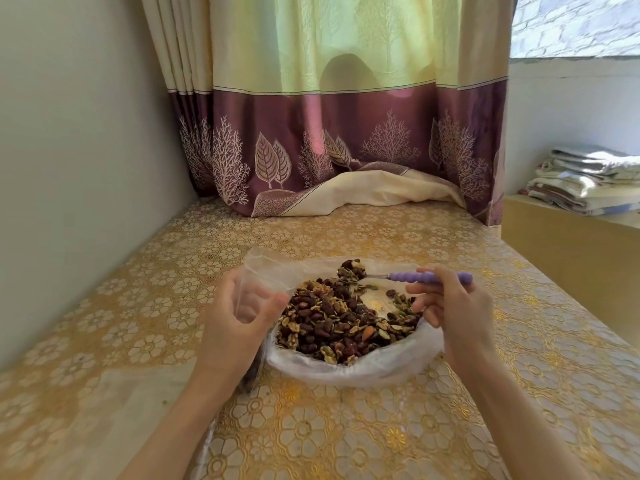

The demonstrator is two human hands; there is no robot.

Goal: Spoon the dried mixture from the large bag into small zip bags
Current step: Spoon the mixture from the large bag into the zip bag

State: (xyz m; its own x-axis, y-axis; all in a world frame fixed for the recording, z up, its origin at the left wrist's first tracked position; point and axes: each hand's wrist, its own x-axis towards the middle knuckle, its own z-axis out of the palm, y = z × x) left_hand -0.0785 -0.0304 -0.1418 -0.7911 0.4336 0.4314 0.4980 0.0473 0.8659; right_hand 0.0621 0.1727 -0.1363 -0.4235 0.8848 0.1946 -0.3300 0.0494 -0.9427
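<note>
Right hand (453, 306) fingers pinching loaded spoon (391, 276) over large bag (346, 368), left hand (239, 313) fingers gripping small zip bag (258, 289)

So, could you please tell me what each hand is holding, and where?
Right hand grips the spoon by its purple handle; left hand holds the small zip bag near its mouth.

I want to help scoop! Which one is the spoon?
Look at the large bag of dried mixture on the gold flowery table. Above its far edge the right hand holds the spoon: purple bumpy handle, heaped metal bowl.
</note>
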